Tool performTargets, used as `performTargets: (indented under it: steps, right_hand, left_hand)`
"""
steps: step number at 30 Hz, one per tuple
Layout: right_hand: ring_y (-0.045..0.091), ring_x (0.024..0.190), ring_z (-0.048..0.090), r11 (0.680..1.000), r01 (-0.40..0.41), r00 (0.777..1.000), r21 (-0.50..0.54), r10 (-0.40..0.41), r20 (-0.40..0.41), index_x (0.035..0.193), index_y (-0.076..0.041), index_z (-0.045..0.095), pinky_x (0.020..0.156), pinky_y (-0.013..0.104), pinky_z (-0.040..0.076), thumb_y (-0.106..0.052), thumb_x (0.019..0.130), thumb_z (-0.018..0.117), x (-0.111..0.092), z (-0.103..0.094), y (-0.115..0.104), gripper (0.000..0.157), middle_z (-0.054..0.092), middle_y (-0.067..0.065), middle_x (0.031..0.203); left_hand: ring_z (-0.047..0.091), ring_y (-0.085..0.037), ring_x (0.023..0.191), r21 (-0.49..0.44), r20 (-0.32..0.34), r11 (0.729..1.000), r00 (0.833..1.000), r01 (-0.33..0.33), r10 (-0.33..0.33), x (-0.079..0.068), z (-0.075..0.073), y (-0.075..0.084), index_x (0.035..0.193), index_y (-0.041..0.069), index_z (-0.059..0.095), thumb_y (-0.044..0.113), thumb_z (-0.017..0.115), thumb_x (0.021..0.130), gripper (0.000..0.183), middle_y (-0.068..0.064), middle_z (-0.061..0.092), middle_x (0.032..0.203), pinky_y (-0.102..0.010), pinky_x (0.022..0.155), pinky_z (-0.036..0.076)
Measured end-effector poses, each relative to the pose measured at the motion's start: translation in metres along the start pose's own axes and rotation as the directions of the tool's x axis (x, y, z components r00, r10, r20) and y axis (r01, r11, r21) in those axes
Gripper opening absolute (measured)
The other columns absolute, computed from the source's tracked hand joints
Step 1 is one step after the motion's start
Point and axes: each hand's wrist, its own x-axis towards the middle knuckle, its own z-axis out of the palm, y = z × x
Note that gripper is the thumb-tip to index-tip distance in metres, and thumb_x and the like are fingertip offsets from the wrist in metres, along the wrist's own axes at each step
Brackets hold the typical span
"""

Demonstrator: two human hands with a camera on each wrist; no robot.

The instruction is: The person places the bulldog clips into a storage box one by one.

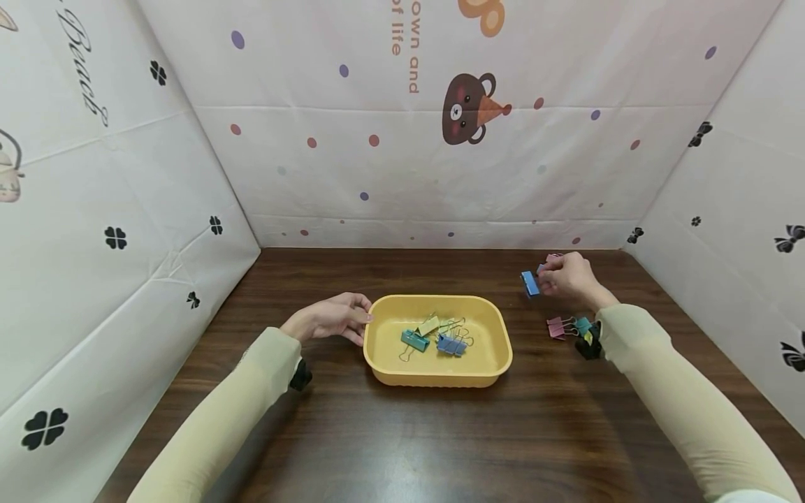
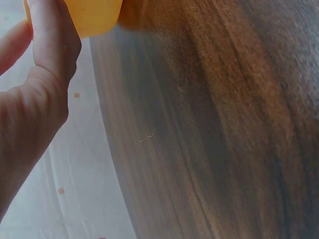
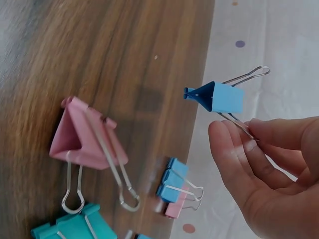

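Observation:
In the head view, a yellow plastic basin [image 1: 437, 379] holds several binder clips, among them a teal one [image 1: 415, 340], a yellow one [image 1: 429, 325] and a blue-violet one [image 1: 451, 345]. My left hand [image 1: 336, 318] grips the basin's left rim, thumb at the edge and fingers along the outer wall. Right of the basin, my right hand [image 1: 569, 278] pinches a blue binder clip [image 3: 227, 97] by one wire handle, holding it above the table. Below that hand, a pink clip [image 3: 82, 139], a teal clip [image 3: 75, 224] and another blue clip [image 3: 172, 179] lie on the table.
A second pink clip [image 3: 174, 209] lies partly behind the blue one on the dark wooden table [image 1: 402, 447]. White printed sheets [image 1: 402, 175] stand as walls at the back and both sides. Black wrist devices [image 1: 300, 376] sit at both cuffs.

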Motion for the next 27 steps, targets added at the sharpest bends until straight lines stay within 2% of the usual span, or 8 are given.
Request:
performTargets:
  steps: [5, 10, 14, 27]
  right_hand:
    - [0.020, 0.074, 0.072, 0.995, -0.038, 0.998, 0.093, 0.033, 0.057, 0.111, 0.013, 0.063, 0.074, 0.043, 0.060, -0.008, 0.097, 0.054, -0.001, -0.002, -0.008, 0.027, 0.069, 0.026, 0.098]
    - [0.028, 0.082, 0.073, 0.992, -0.054, 0.996, 0.112, 0.045, 0.082, 0.116, 0.011, 0.061, 0.072, 0.036, 0.061, -0.010, 0.098, 0.055, -0.002, -0.003, -0.016, 0.029, 0.070, 0.025, 0.100]
    - [0.029, 0.086, 0.073, 0.986, -0.071, 0.993, 0.152, 0.056, 0.100, 0.119, 0.012, 0.059, 0.069, 0.029, 0.061, -0.010, 0.099, 0.053, -0.001, -0.002, -0.022, 0.030, 0.068, 0.027, 0.105]
    - [0.020, 0.078, 0.073, 0.970, -0.067, 0.991, 0.236, 0.039, 0.124, 0.121, 0.015, 0.055, 0.070, 0.028, 0.061, -0.007, 0.099, 0.051, 0.000, 0.001, -0.037, 0.032, 0.069, 0.022, 0.098]
  left_hand:
    - [0.064, -0.018, 0.071, -0.004, 0.002, 1.000, 1.000, -0.004, 0.004, 0.001, 0.001, 0.000, 0.129, -0.009, 0.028, 0.004, 0.047, 0.099, 0.038, -0.014, 0.056, 0.092, -0.032, 0.067, 0.060]
    - [0.064, -0.018, 0.070, -0.003, 0.002, 1.000, 1.000, -0.004, 0.004, 0.001, 0.001, 0.000, 0.128, -0.009, 0.029, 0.003, 0.047, 0.099, 0.036, -0.014, 0.057, 0.090, -0.032, 0.066, 0.060]
    - [0.063, -0.018, 0.070, 0.001, -0.001, 1.000, 1.000, -0.001, 0.001, 0.002, 0.001, 0.000, 0.128, -0.009, 0.030, 0.004, 0.047, 0.099, 0.036, -0.013, 0.057, 0.090, -0.032, 0.067, 0.060]
    - [0.063, -0.018, 0.071, 0.007, -0.003, 1.000, 1.000, -0.002, 0.002, 0.001, 0.000, -0.001, 0.126, -0.006, 0.032, 0.006, 0.050, 0.099, 0.034, -0.013, 0.057, 0.091, -0.032, 0.067, 0.060]
